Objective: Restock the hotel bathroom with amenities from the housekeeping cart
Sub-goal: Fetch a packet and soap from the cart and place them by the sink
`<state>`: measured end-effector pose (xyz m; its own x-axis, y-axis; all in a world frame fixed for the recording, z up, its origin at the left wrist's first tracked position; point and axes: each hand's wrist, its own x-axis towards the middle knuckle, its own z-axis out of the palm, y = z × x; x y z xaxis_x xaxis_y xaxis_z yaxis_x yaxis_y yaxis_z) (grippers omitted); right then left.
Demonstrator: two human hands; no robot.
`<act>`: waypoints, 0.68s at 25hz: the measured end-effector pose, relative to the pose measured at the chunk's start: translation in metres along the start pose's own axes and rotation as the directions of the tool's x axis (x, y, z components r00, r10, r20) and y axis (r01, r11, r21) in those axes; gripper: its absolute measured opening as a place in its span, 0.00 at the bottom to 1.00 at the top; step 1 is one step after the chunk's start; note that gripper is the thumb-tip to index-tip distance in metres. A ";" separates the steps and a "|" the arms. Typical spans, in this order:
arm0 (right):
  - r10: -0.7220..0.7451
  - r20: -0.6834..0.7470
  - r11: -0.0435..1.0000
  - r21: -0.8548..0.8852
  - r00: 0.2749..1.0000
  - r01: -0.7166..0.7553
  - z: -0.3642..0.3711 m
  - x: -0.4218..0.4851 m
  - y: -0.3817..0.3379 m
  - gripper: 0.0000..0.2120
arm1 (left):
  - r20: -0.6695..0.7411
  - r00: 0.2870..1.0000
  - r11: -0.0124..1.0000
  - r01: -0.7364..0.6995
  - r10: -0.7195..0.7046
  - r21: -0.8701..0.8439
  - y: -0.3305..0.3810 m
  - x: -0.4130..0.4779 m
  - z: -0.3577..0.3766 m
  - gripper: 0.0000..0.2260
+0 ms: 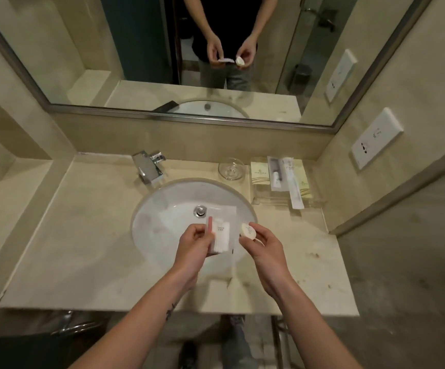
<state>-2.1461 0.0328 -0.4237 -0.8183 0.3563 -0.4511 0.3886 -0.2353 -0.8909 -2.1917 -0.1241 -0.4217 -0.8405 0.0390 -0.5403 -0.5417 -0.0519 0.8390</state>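
At centre frame, above the sink (162, 209), the left hand (194, 243) pinches a sheaf of flat packets (220, 235), held clear of the basin, presumably to keep them dry. Just right of it, the right hand (266, 251) grips a round soap (248, 231) by its edge, apart from the packets. It looks bound for the glass dish (231, 169) or the tray (269, 202) on the counter (82, 235), upper right of the sink.
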 end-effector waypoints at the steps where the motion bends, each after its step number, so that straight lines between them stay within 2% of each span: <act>1: -0.022 0.017 0.999 -0.026 1.000 0.022 0.002 0.017 -0.008 0.20 | -0.020 1.000 1.000 -0.005 0.005 -0.004 0.005 0.016 0.004 0.06; 6: -0.089 0.084 0.980 -0.170 0.993 0.102 0.002 0.099 -0.036 0.19 | -0.095 0.995 1.000 0.021 -0.021 -0.008 0.026 0.073 0.035 0.08; 11: -0.124 0.166 0.965 -0.209 0.978 0.157 0.011 0.173 -0.056 0.18 | -0.180 0.983 0.999 0.025 -0.029 -0.022 0.047 0.137 0.054 0.08; 17: -0.157 0.129 0.901 -0.388 0.979 0.195 0.029 0.238 -0.050 0.18 | -0.237 0.970 0.998 0.050 -0.060 -0.044 0.065 0.191 0.059 0.07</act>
<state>-2.3722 0.1031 -0.4845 -0.9167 0.2694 -0.2952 0.3548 0.2087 -0.9114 -2.3872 -0.0609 -0.4668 -0.7838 -0.1961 -0.5893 -0.5831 -0.0941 0.8069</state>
